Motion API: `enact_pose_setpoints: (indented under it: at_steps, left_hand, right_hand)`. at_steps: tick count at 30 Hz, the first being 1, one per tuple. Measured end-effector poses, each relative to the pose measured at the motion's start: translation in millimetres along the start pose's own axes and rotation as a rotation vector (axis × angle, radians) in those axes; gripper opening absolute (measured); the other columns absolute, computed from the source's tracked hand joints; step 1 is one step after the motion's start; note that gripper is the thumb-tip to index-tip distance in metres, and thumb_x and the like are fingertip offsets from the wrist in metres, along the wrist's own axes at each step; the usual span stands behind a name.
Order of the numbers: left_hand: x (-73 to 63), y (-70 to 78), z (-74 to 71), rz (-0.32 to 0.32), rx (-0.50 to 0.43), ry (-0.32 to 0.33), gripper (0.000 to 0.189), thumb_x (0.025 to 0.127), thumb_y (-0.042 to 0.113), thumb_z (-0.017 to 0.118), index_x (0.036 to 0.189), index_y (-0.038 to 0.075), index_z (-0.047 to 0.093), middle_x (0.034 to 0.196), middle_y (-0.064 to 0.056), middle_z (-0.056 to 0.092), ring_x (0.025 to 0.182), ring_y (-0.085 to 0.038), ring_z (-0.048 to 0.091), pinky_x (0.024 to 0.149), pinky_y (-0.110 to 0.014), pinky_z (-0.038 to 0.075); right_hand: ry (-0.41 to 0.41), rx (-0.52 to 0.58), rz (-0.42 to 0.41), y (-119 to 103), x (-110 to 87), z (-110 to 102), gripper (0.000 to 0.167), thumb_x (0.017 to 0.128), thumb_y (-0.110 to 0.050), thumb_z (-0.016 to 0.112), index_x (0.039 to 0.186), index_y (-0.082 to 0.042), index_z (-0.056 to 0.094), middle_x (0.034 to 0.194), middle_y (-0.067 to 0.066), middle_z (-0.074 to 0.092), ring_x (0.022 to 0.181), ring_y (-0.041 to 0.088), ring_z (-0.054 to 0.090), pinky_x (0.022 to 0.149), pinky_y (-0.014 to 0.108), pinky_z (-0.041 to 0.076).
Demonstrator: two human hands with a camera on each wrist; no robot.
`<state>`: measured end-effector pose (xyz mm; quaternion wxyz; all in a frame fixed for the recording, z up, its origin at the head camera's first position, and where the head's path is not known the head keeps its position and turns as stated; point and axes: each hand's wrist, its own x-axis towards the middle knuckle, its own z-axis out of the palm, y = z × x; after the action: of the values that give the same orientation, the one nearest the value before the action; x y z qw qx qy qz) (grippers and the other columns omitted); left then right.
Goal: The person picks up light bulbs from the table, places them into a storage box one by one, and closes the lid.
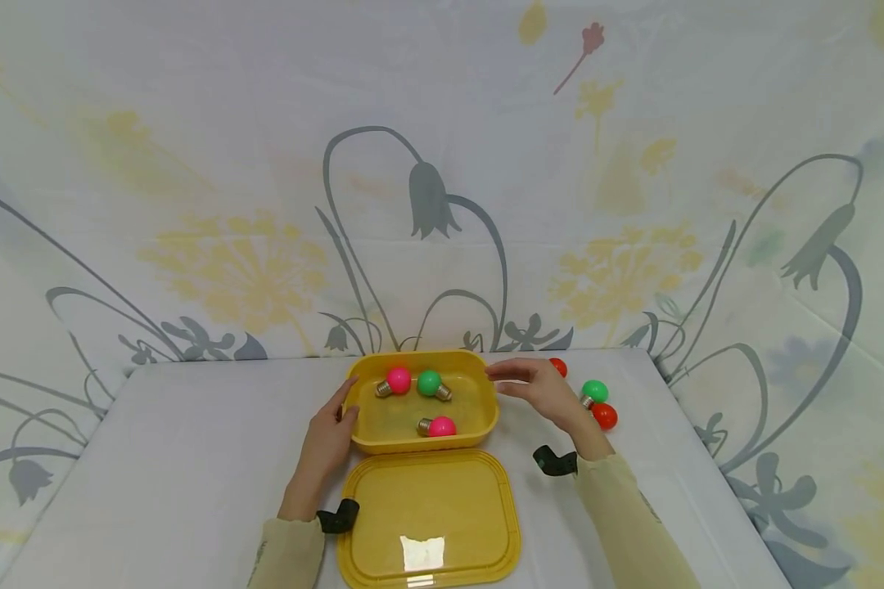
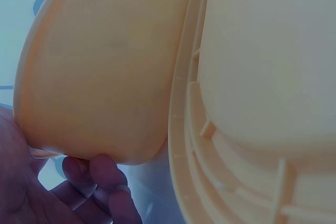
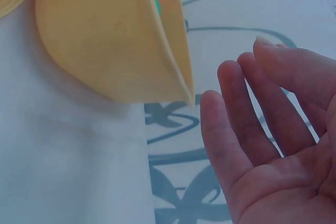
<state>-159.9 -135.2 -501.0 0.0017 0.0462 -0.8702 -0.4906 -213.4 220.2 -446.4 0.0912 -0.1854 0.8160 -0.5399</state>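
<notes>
A yellow plastic container (image 1: 383,425) stands near the back of the table with two pink bulbs and a green bulb (image 1: 429,382) in it. One pink bulb (image 1: 399,379) lies beside the green one, the other pink bulb (image 1: 442,426) at the front wall. My left hand (image 1: 329,433) grips the container's left end; in the left wrist view its curled fingers (image 2: 107,171) meet the container's edge. At the right end, my right hand (image 1: 541,391) holds nothing, its fingers loosely extended near the rim. In the right wrist view a gap shows between fingertips and container wall.
A yellow lid (image 1: 430,515) lies flat in front of the container. Right of my right hand are a green bulb (image 1: 595,390) and a red bulb (image 1: 605,416); another red bulb (image 1: 558,366) is partly hidden behind that hand. A patterned cloth (image 1: 442,286) hangs behind the table.
</notes>
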Motion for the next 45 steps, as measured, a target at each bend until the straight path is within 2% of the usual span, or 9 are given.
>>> enact_pose_setpoints:
  at_steps: [5, 13, 19, 25, 34, 41, 45]
  left_hand:
    - [-1.6, 1.7, -1.1, 0.006, -0.008, 0.006, 0.051, 0.103, 0.018, 0.048, 0.154, 0.019, 0.041, 0.153, -0.019, 0.04, 0.141, -0.039, 0.036, 0.113, -0.054, 0.029]
    - [-2.3, 1.1, -1.5, 0.001, -0.015, -0.005, 0.052, 0.104, 0.019, 0.047, 0.155, 0.02, 0.04, 0.155, -0.017, 0.038, 0.142, -0.037, 0.034, 0.114, -0.053, 0.028]
    - [-0.5, -1.5, -0.3, 0.005, -0.012, -0.01, 0.052, 0.104, 0.02, 0.047, 0.155, 0.02, 0.039, 0.155, -0.017, 0.038, 0.142, -0.037, 0.034, 0.114, -0.053, 0.028]
    - [-0.6, -1.3, 0.0, -0.005, -0.018, -0.011, 0.052, 0.104, 0.02, 0.047, 0.155, 0.02, 0.039, 0.155, -0.017, 0.038, 0.143, -0.037, 0.033, 0.114, -0.053, 0.027]
    - [-1.9, -0.7, 1.2, -0.001, -0.02, -0.01, 0.052, 0.104, 0.02, 0.048, 0.155, 0.021, 0.039, 0.155, -0.017, 0.038, 0.142, -0.037, 0.034, 0.114, -0.053, 0.028]
    - [-1.8, 0.2, 0.8, -0.01, -0.02, -0.005, 0.052, 0.104, 0.019, 0.048, 0.155, 0.021, 0.039, 0.155, -0.018, 0.038, 0.142, -0.037, 0.034, 0.113, -0.053, 0.029]
    - [-2.3, 1.0, 0.2, 0.0, -0.018, -0.004, 0.052, 0.103, 0.019, 0.048, 0.155, 0.019, 0.039, 0.154, -0.018, 0.039, 0.141, -0.038, 0.035, 0.113, -0.054, 0.029]
  right_hand:
    - [0.029, -0.006, 0.032, 5.3, -8.3, -5.9, 0.032, 0.093, -0.012, 0.07, 0.124, -0.004, 0.069, 0.122, 0.012, 0.068, 0.118, 0.028, 0.062, 0.102, 0.045, 0.047]
    - [0.063, 0.055, 0.007, 17.1, -23.0, -15.1, 0.033, 0.093, -0.006, 0.069, 0.124, 0.003, 0.067, 0.124, 0.023, 0.065, 0.117, 0.04, 0.06, 0.091, 0.026, 0.053]
    - [0.101, 0.104, 0.016, 24.4, -32.9, -21.2, 0.034, 0.092, -0.004, 0.069, 0.125, 0.004, 0.066, 0.126, 0.03, 0.061, 0.119, 0.049, 0.055, 0.091, 0.024, 0.052]
    - [0.145, 0.101, 0.036, 26.9, -39.9, -25.6, 0.034, 0.092, -0.001, 0.068, 0.125, 0.006, 0.065, 0.127, 0.029, 0.061, 0.119, 0.043, 0.058, 0.09, 0.023, 0.052]
    - [0.215, 0.038, 0.056, 32.3, -54.3, -38.5, 0.037, 0.091, -0.006, 0.071, 0.126, 0.005, 0.065, 0.123, 0.024, 0.065, 0.118, 0.035, 0.06, 0.089, 0.018, 0.05]
    - [0.264, 0.006, 0.089, 38.2, -66.4, -53.7, 0.038, 0.094, -0.01, 0.07, 0.128, 0.004, 0.064, 0.124, 0.023, 0.065, 0.109, 0.016, 0.065, 0.084, 0.019, 0.052]
    - [0.276, -0.001, 0.096, 42.5, -71.9, -61.3, 0.039, 0.094, -0.011, 0.069, 0.13, 0.005, 0.063, 0.125, 0.024, 0.064, 0.108, 0.013, 0.065, 0.083, 0.02, 0.053]
